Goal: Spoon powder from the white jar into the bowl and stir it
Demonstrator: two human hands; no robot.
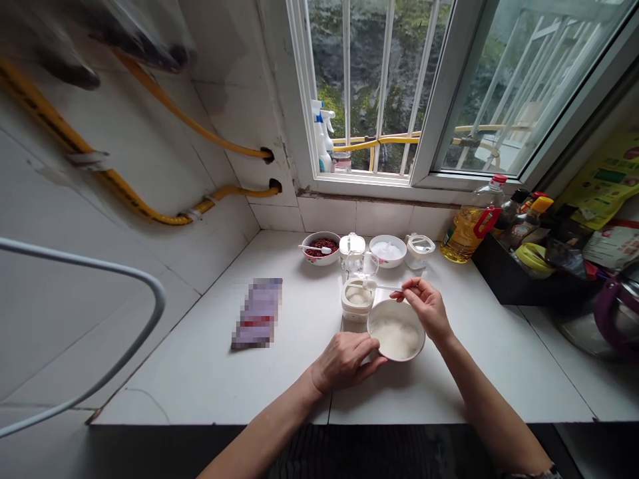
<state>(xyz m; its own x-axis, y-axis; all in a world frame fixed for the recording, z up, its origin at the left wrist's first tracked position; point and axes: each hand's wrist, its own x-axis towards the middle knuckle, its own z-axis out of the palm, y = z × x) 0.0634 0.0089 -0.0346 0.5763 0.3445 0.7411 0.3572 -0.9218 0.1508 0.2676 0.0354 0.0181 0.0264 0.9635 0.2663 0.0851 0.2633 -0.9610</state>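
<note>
My left hand [347, 359] is closed on the near left rim of a white bowl [399, 307], which holds a pale, grainy powder. My right hand [424, 307] pinches the handle of a small white spoon [388, 288]. The spoon's head is over the mouth of a seasoning jar [355, 314] just left of the bowl. That jar's clear lid [368, 265] is flipped open, and pale granules show inside. Whether the spoon carries any powder is too small to tell.
Along the back stand a bowl of dark red bits [305, 257] with a spoon, a bowl of white grains [388, 262] and a lidded glass jar [420, 251]. An oil bottle [462, 229] and a black condiment box [499, 279] are at right. A blurred purple packet [258, 313] lies left.
</note>
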